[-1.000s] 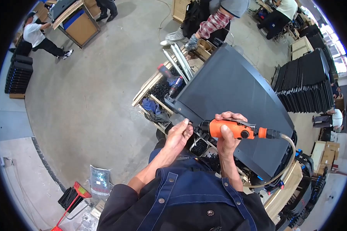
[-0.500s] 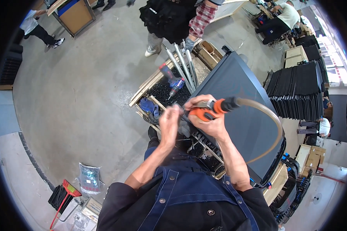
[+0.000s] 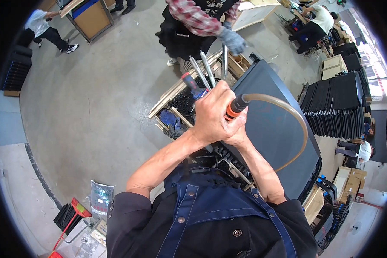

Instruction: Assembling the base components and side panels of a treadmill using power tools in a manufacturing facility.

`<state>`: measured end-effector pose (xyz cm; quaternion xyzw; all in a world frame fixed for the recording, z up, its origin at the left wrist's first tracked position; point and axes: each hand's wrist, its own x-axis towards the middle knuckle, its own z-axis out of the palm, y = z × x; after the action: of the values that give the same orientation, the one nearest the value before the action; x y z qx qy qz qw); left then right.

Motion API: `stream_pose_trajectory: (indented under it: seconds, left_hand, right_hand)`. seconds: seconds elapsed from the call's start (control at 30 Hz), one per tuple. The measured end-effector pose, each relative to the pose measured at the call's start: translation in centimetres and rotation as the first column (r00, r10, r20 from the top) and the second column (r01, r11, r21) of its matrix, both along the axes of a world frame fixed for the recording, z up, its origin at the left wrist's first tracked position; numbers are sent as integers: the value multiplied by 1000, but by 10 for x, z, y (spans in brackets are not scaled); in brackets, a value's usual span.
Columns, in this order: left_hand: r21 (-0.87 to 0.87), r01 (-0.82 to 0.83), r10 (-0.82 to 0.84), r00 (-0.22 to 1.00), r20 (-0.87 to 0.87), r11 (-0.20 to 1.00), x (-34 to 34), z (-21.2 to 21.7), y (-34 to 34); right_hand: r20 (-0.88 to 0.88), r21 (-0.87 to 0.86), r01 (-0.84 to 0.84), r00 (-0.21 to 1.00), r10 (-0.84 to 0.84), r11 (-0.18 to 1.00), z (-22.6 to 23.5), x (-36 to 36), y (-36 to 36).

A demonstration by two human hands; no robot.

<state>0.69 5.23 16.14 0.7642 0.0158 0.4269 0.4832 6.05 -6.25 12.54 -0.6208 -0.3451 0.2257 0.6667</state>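
Both my hands come together on an orange air tool [image 3: 233, 111], with a black hose fitting and a clear brownish hose [image 3: 303, 124] arching off to the right. My left hand [image 3: 211, 112] is wrapped round the tool from the left and hides most of its body. Lower and partly behind it, my right hand [image 3: 240, 134] grips the tool too. The tool's working end is hidden by my hands. They are above the left edge of a large dark grey panel [image 3: 273, 112]. A red and blue cordless drill [image 3: 192, 85] lies just beyond my left hand.
A wooden crate [image 3: 170, 99] holds black small parts, a blue glove [image 3: 169, 117] and several upright metal tubes [image 3: 207, 69]. Across it, a co-worker's grey-gloved hand [image 3: 233, 41] is close to one tube. Stacked black panels [image 3: 333, 103] stand right; a red broom [image 3: 79, 208] lies lower left.
My left hand has moved right and up onto the tool, which has tilted and shifted slightly left. The co-worker's gloved hand has lifted, and the tubes have spread apart.
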Motion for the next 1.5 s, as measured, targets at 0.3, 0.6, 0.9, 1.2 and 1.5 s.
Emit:
stream_pose_trajectory:
  seconds: [0.3,0.6,0.9,1.2,1.5]
  left_hand:
    - [5,-12,12,1000,2,1000,-12,-11,1]
    - [-841,101,-587,760,-279,531,-60,-41,-37]
    - [-815,-555,-984,-39,-173,166,-109,-276,-255]
    - [-772,-485,-876,24,-481,411,-112,-403,-398]
    - [-668,-513,-802,-70,-593,539,-161,-342,-407]
  right_hand:
    - [-31,-197,-36,999,31,980,-18,-8,-4]
    - [95,111,419,898,-430,901,16,-36,-113]
    - [14,-391,918,-60,-998,-61,-19,-207,-374]
    - [-23,-181,761,-637,-771,-623,-86,-328,-660]
    - [196,-468,848,-177,-965,-250,-274,-265,-878]
